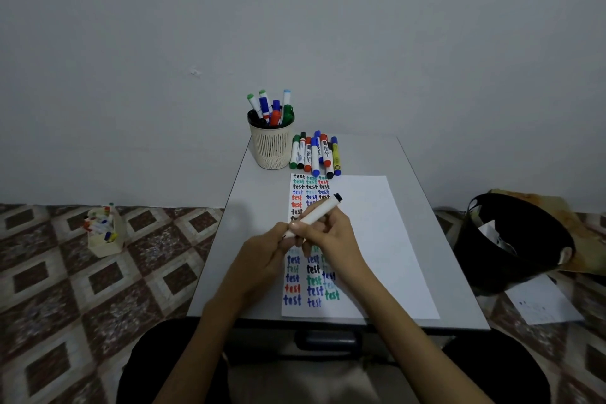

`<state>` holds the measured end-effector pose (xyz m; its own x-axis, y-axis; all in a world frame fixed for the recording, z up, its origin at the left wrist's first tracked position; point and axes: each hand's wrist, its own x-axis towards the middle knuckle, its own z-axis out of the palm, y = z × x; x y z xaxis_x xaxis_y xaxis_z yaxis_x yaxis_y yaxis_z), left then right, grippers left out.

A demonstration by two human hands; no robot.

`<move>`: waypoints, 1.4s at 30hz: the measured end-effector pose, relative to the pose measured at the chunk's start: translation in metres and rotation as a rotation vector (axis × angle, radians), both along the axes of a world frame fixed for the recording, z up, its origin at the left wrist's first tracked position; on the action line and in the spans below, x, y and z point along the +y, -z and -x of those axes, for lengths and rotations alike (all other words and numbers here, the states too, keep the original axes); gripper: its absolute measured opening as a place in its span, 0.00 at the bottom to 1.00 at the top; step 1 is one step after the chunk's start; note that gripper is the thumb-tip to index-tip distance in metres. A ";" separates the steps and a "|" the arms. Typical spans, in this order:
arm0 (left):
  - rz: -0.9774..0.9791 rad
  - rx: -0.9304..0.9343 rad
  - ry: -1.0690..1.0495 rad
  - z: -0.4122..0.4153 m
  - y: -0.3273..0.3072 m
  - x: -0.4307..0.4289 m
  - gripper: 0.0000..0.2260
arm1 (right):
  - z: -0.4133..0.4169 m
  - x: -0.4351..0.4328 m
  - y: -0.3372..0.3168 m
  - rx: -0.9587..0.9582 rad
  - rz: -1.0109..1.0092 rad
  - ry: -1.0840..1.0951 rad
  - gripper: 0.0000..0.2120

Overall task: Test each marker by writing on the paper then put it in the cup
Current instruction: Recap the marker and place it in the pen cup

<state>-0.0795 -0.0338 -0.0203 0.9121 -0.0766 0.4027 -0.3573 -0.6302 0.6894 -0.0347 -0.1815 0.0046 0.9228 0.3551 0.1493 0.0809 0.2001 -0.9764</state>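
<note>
Both hands meet over the white paper (377, 239), which carries columns of the word "test" in several colours. My right hand (328, 236) grips a white marker (319, 211) with a black end pointing up and to the right. My left hand (262, 256) pinches the marker's lower end, where the cap is hidden by the fingers. A beige mesh cup (271, 146) at the table's far end holds several markers. Beside it on the right lies a row of loose markers (315, 154).
The small grey table (236, 207) stands against a plain wall. On the patterned floor to the left sits a box of markers (103, 231). A black bin (511, 239) and a loose sheet (541, 302) lie to the right.
</note>
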 end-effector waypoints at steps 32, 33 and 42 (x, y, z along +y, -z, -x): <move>-0.178 -0.073 -0.019 -0.013 0.015 0.008 0.09 | 0.052 -0.054 0.013 0.085 0.085 0.152 0.15; -0.186 -0.074 -0.021 -0.013 0.016 0.008 0.09 | 0.053 -0.054 0.012 0.067 0.107 0.165 0.16; -0.210 -0.069 -0.033 -0.013 0.018 0.008 0.09 | 0.057 -0.053 0.014 -0.001 0.216 0.121 0.18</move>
<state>-0.0664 -0.0255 -0.0380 0.8865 -0.1355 0.4425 -0.3754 -0.7697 0.5164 -0.0920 -0.2341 -0.0094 0.9606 0.2655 0.0824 0.0922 -0.0245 -0.9954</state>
